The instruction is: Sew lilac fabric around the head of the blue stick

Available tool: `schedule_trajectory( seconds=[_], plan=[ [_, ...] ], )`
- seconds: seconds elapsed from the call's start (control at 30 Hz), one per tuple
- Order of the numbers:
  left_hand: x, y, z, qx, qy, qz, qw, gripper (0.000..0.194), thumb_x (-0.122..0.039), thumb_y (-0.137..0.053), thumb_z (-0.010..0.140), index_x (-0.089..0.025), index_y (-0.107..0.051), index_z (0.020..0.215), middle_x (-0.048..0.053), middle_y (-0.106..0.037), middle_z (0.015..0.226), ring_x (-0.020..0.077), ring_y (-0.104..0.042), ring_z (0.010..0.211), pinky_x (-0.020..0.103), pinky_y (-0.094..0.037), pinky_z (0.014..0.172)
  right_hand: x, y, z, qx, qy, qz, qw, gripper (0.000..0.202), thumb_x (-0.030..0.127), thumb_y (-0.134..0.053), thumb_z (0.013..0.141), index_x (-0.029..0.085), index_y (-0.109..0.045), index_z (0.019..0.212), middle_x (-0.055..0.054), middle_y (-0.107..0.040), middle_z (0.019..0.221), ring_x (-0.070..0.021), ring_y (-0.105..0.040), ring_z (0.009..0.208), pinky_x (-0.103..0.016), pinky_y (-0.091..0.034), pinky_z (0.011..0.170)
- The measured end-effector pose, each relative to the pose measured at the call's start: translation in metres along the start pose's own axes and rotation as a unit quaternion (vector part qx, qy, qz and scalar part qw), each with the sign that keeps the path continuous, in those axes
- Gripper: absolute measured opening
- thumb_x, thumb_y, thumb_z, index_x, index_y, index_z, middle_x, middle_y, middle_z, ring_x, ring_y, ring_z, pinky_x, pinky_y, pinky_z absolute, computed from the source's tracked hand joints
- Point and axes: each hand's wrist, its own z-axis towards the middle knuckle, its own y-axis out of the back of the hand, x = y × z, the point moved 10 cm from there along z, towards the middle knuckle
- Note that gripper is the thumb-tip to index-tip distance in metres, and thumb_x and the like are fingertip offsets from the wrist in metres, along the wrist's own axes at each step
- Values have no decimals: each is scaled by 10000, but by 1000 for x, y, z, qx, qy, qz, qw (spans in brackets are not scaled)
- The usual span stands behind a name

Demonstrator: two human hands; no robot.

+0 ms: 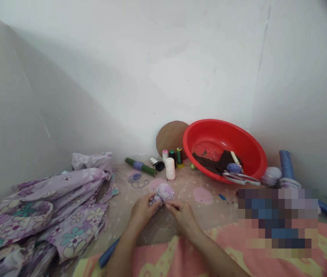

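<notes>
In the middle of the view, a small round bundle of lilac flowered cloth bulges up between my hands. My left hand is closed round the gathered lower part of the bundle, on its left side. At the bundle's base on the right, the fingers of my right hand are pinched together; whatever they hold is too small to make out. A dark line, perhaps thread, crosses the gathered cloth between both hands. Behind the bundle, a loose tangle of purple yarn lies on the floor covering.
Thread spools, including a white spool, stand before a cardboard disc. A tilted red basin holds dark soil-like material and scissors. Flowered cloth is heaped left; a green tube lies behind. A pixelated patch hides part of the right.
</notes>
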Motion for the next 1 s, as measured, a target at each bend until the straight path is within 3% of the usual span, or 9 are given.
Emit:
schedule_trajectory(
  seconds=[0.13,0.33,0.5,1.0],
  plan=[
    [-2,-1,1,2,-36,-55,998,393,-427,-537,660,-127,-629,898,69,-645,803,176,-567,714,236,-408,610,-7,-4,-3,-1,-13,-27,1000,278,284,-465,719,226,-676,891,-34,-675,874,-205,-598,798,-312,-447,708],
    [11,-20,-6,84,42,-197,976,475,-497,-567,613,-85,-604,848,-5,-523,553,68,-419,379,191,-330,364,-3,-6,-8,9,-11,-80,997,299,246,-447,715,243,-667,917,-29,-668,918,-206,-594,842,-303,-444,718],
    [10,-24,-9,106,33,-195,975,414,-440,-591,611,-102,-600,850,-19,-516,546,58,-422,351,187,-329,357,9,-7,-11,25,5,-94,995,278,238,-455,714,282,-678,874,1,-687,802,-190,-603,729,-279,-445,650],
    [16,-26,-8,117,52,-220,967,394,-427,-563,643,-96,-600,854,-21,-510,540,54,-425,332,173,-310,320,14,-9,-15,41,17,-141,989,374,188,-436,696,322,-620,993,10,-679,876,-203,-612,777,-267,-438,619]
  ],
)
